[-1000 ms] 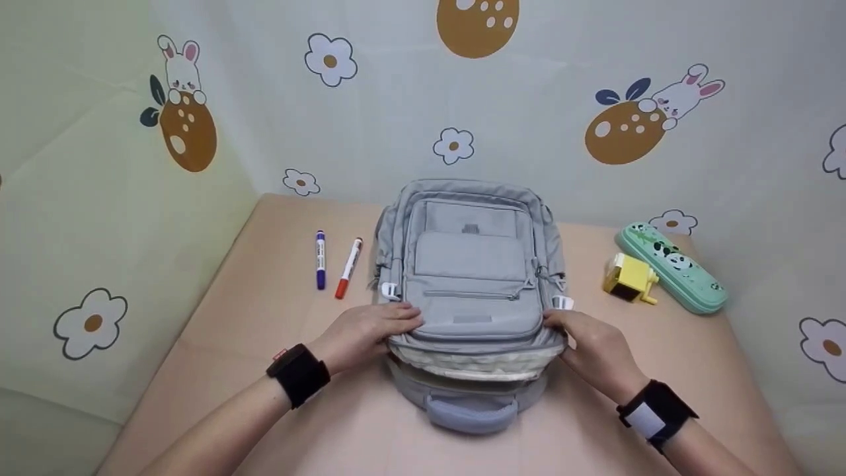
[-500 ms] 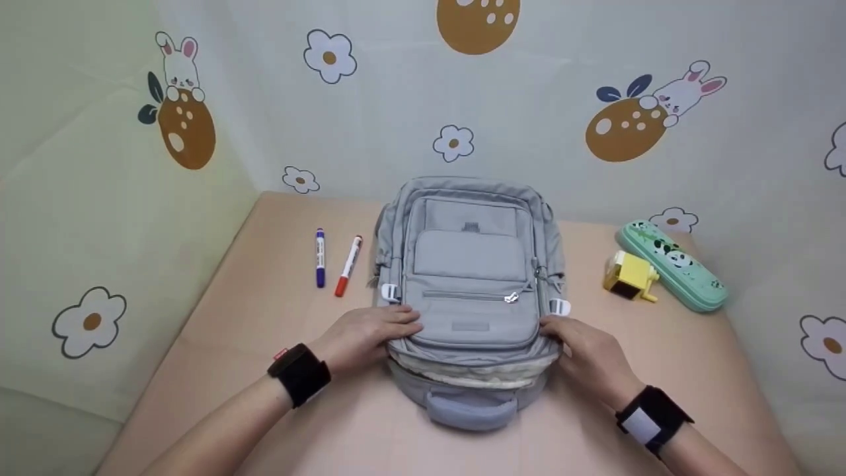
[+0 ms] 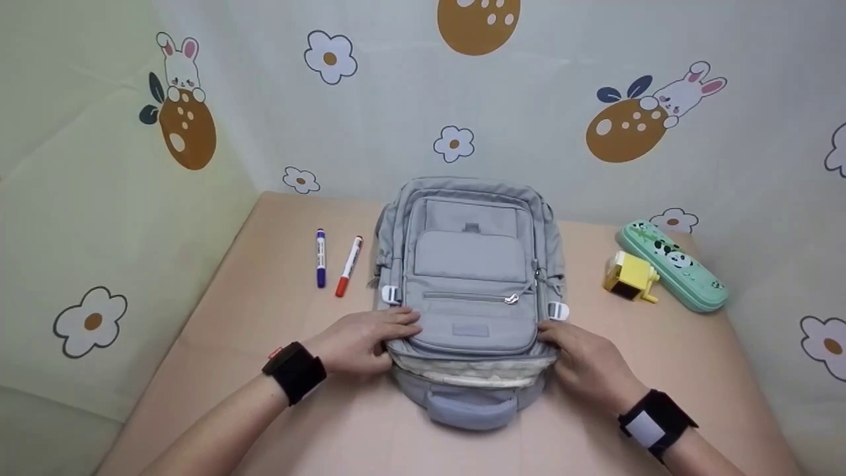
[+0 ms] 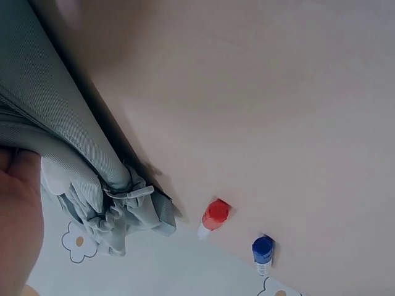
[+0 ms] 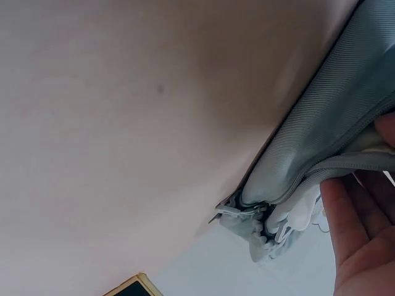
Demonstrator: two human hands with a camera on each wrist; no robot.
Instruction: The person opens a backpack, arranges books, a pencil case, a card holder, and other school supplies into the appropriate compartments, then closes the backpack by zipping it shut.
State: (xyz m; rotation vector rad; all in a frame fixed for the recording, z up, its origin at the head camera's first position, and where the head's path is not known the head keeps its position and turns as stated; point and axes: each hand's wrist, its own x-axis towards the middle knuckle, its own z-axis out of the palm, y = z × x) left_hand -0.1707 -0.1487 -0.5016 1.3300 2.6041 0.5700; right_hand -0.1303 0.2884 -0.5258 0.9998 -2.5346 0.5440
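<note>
A grey backpack (image 3: 470, 254) lies on its back on the table, its carry handle (image 3: 472, 411) toward me. Along its top the main zipper is undone, and pale lining (image 3: 472, 373) shows in a narrow gap. My left hand (image 3: 357, 337) grips the left side of the front panel's edge, fingers on top and thumb lower down. On the opposite side my right hand (image 3: 590, 362) pinches the same panel. In the right wrist view, the zipper edge (image 5: 355, 162) runs between the thumb and the fingers (image 5: 345, 213).
Left of the backpack lie a blue marker (image 3: 320, 258) and a red marker (image 3: 349, 266). A yellow crank pencil sharpener (image 3: 630, 276) stands at the right, beside a green panda pencil case (image 3: 674, 266). Patterned cloth (image 3: 529, 86) hangs behind the table.
Both hands have brought the front panel down toward the handle, and the gap at the top has narrowed. My right hand has shifted slightly toward me and left.
</note>
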